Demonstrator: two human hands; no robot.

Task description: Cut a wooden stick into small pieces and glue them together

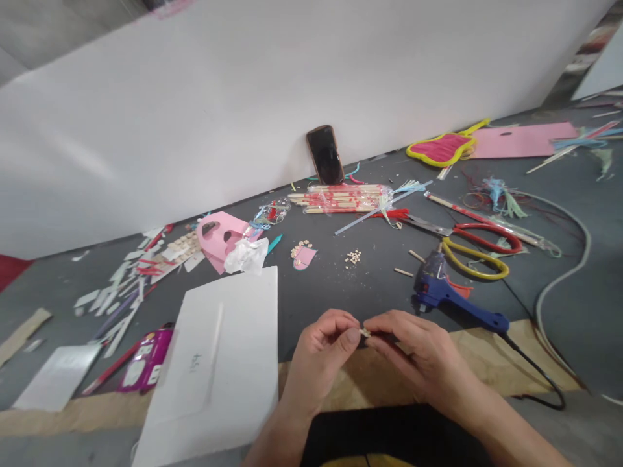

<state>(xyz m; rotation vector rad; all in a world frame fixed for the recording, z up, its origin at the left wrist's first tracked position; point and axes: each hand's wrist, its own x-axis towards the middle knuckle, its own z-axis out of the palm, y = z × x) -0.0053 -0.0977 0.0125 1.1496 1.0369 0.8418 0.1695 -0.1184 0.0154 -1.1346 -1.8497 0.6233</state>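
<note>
Between my fingertips is a tiny cream-coloured piece (pixel 364 332), too small to name for certain. My left hand (pixel 327 350) pinches it from the left with thumb and forefinger. From the right, the thumb and forefinger of my right hand (pixel 413 344) close on the same piece. Beyond my hands lies a small heap of tiny pale bits (pixel 353 258). Left of that heap is a small pink rounded cutout (pixel 304 257) with pale bits along its upper edge. A blue glue gun (pixel 448 292) rests on the table to the right of my right hand.
White foam boards (pixel 233 363) lie at left, near a purple packet (pixel 148 357). Red-and-yellow-handled scissors (pixel 479 246) sit behind the glue gun, whose black cable (pixel 535 376) trails right. A phone (pixel 325 154) leans on the white wall behind bagged sticks (pixel 345 198). A pink mask-like piece (pixel 219 243) stands at left.
</note>
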